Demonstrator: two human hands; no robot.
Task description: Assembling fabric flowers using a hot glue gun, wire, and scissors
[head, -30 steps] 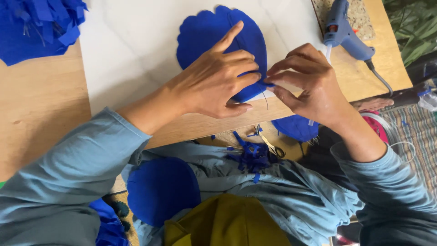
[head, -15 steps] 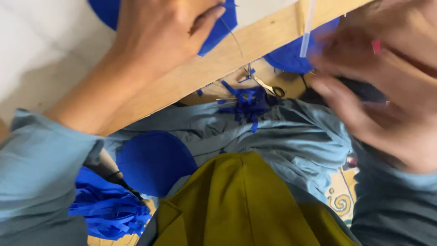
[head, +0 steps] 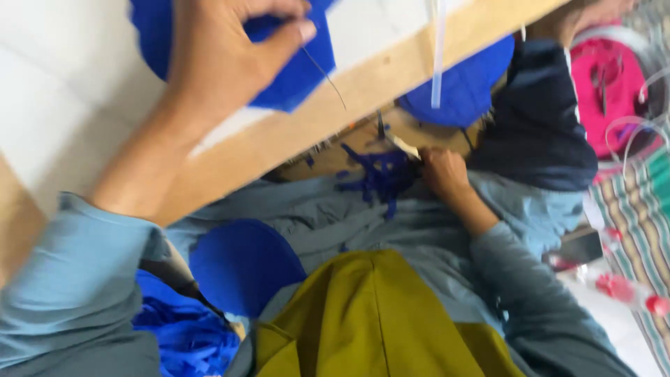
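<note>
— What's under the left hand (head: 223, 63)?

— A blue paper cutout (head: 293, 70) with a rounded edge, lying flat on a white sheet close to the counter's (head: 363, 91) near wooden edge. The thumb and fingers pinch its top.

— And the right hand (head: 441, 171)?

— Down below the counter's edge, in the lap, closed around a small scissors-like tool (head: 398, 143) beside a clump of blue paper scraps (head: 380, 174). The blur hides the detail.

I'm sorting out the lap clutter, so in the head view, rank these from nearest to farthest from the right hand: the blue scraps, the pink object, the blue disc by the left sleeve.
From the right hand:
1. Blue scraps, just left of it on the lap.
2. Pink object, up to the right, beyond the dark cloth.
3. Blue disc, lower left, by the left sleeve.
</note>
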